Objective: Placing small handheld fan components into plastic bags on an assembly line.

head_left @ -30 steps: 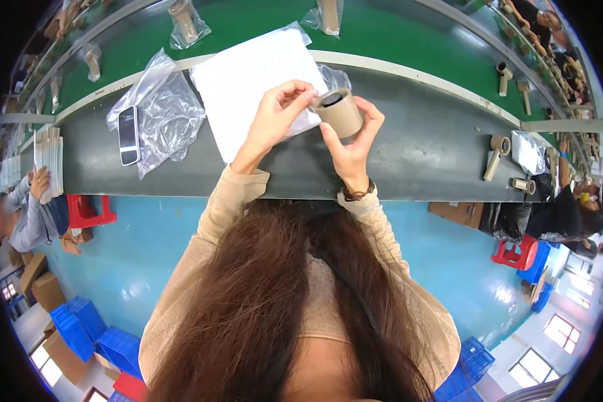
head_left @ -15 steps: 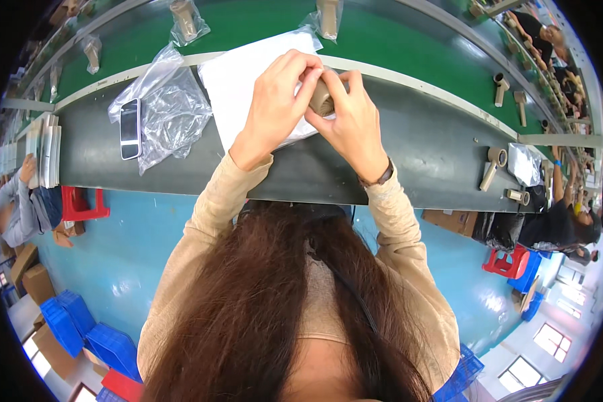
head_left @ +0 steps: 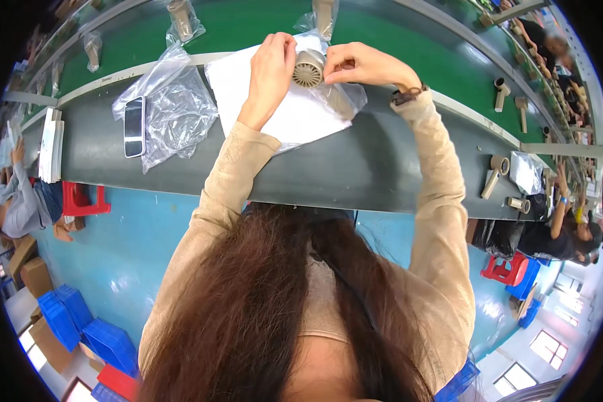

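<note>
At the left, a smartphone is lying on crumpled clear plastic. The left hand is holding its fingers curled at the left rim of a tan fan-like device; whether they are gripping it, one cannot tell. The device is sitting over a white sheet, between both hands, its round grille facing the person. The right hand is holding thumb and forefinger close together, just beside the right rim; whether they are pinching film remains unclear
</note>
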